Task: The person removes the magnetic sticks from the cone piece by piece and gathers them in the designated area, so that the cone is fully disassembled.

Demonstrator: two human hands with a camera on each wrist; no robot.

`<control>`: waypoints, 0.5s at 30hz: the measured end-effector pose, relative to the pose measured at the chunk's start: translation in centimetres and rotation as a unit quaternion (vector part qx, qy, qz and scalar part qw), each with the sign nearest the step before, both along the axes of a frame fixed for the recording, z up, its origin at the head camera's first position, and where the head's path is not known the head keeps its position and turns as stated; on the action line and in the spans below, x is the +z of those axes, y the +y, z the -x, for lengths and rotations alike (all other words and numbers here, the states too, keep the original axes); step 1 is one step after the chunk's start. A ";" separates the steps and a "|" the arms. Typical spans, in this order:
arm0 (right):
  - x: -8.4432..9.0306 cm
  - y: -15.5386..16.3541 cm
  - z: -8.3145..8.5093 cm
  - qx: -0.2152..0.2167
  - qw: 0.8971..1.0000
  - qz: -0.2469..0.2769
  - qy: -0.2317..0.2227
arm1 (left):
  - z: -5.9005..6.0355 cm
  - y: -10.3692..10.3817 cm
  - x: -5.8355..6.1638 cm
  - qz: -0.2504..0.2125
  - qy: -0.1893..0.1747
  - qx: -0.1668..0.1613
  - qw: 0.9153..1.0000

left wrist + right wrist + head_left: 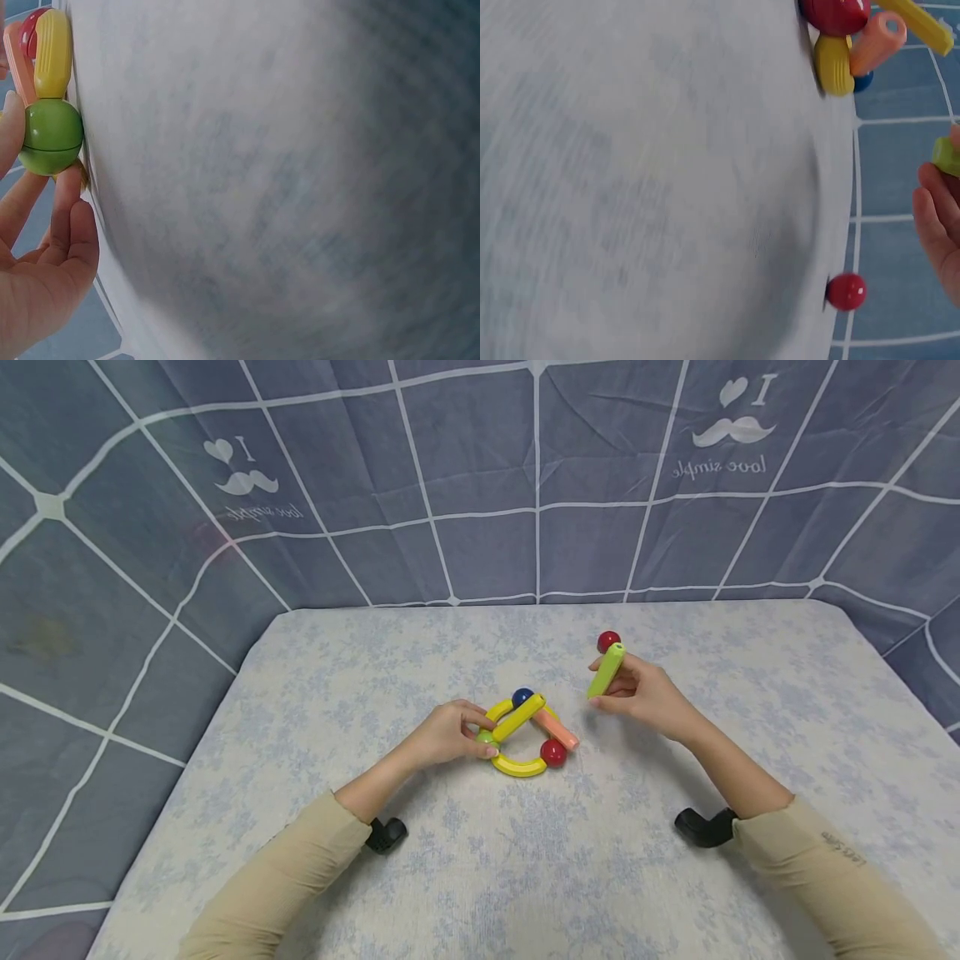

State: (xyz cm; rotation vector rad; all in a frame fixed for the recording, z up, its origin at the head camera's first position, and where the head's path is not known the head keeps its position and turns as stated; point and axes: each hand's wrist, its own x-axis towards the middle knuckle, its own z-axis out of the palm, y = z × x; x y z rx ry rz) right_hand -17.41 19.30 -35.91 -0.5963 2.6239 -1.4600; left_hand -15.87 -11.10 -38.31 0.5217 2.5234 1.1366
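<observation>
While both forearms in beige sleeves reach forward over the pale flowered surface (pixel 465 860), the two hands work side by side at its middle. The left hand (pixel 446 735) has its fingers curled on a green ball (pixel 51 136) at the near left corner of a small toy figure; this figure is made of a yellow curved piece (pixel 519 766), a yellow stick (pixel 520 717), a pink stick (pixel 557 730), a red ball (pixel 553 752) and a blue ball (pixel 522 697), all touching one another. To the right of it, apart and slightly farther, the right hand (pixel 648 693) pinches a light green stick (pixel 606 670) above the surface. Its long axis is tilted, the lower end toward the figure and the upper end away to the far right. Just behind that upper end lies a second red ball (pixel 608 641), alone on the surface. So the right hand is nearer to this ball, and the figure lies to its left.
</observation>
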 end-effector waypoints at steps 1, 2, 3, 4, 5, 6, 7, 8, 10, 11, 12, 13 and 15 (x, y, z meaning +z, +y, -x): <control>0.0 0.3 0.1 -0.006 1.000 -0.004 -0.001 | 0.0 0.0 0.0 0.000 0.000 0.000 1.000; 0.1 0.7 0.2 -0.014 1.000 -0.010 -0.003 | 0.0 0.0 0.0 0.000 -0.001 0.001 1.000; 0.0 1.1 0.3 -0.020 1.000 -0.016 -0.004 | 0.0 0.0 0.0 -0.001 -0.001 0.001 1.000; 0.0 1.5 0.4 -0.026 0.999 -0.021 -0.006 | 0.0 0.0 0.0 -0.002 -0.002 0.002 1.000; 0.0 1.8 0.6 -0.031 0.999 -0.025 -0.008 | 0.0 0.0 0.0 -0.002 -0.003 0.002 1.000; 0.0 2.2 0.7 -0.037 0.999 -0.027 -0.011 | 0.0 0.0 0.0 -0.003 -0.004 0.003 1.000; 0.0 2.6 0.9 -0.042 0.999 -0.030 -0.014 | 0.0 0.0 0.0 -0.004 -0.006 0.004 1.000; 0.0 3.0 1.0 -0.048 0.998 -0.035 -0.016 | 0.0 0.0 0.0 -0.004 -0.007 0.005 1.000; 0.0 3.7 1.3 -0.058 0.997 -0.043 -0.019 | 0.0 0.0 0.0 -0.005 -0.009 0.007 1.000; 0.0 4.0 1.5 -0.063 0.997 -0.048 -0.022 | 0.0 0.1 0.0 -0.005 -0.010 0.007 1.000; 0.0 4.3 1.7 -0.068 0.996 -0.056 -0.024 | 0.0 0.1 0.1 -0.005 -0.009 0.008 1.000; 0.0 4.6 1.9 -0.072 0.995 -0.065 -0.025 | 0.0 0.1 0.1 -0.004 -0.009 0.009 1.000; -0.1 5.2 2.4 -0.081 0.993 -0.086 -0.030 | 0.0 0.1 0.1 -0.003 -0.010 0.011 1.000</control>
